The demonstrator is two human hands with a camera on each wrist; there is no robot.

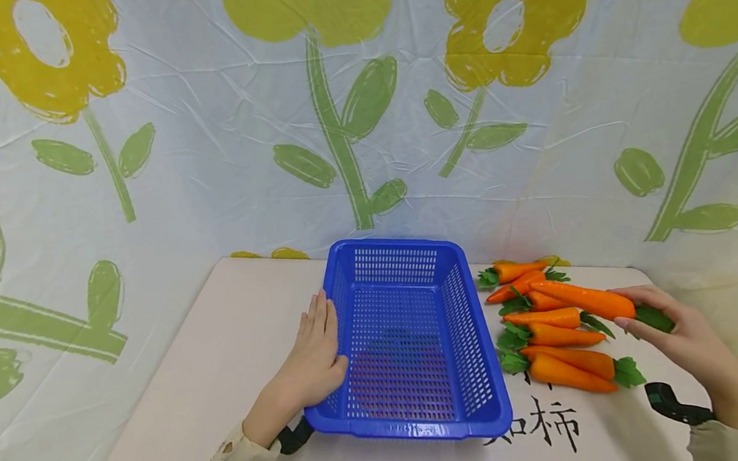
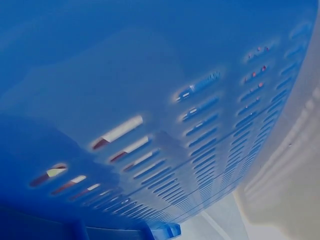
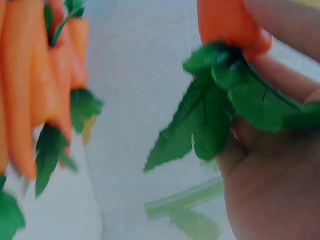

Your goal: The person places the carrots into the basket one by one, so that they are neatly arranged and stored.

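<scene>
A blue plastic basket [image 1: 419,431] with slotted walls stands on the table. My left hand [image 1: 314,352] rests against its left rim with the fingers straight; in the left wrist view the slotted basket wall [image 2: 165,100] fills most of the picture. At the right, my right hand [image 1: 680,328] pinches a carrot [image 1: 586,299] near its leafy end and holds it above a pile of carrots [image 1: 556,335]. The green leaves [image 3: 210,105] of the held carrot hang beside the palm in the right wrist view. Several carrots with green tops lie right of the basket.
The pale table [image 1: 222,360] carries black written characters [image 1: 553,423] near its front right. A white cloth [image 1: 215,127] with yellow flowers and green leaves hangs behind and on both sides. The basket's right wall is close to the carrot pile.
</scene>
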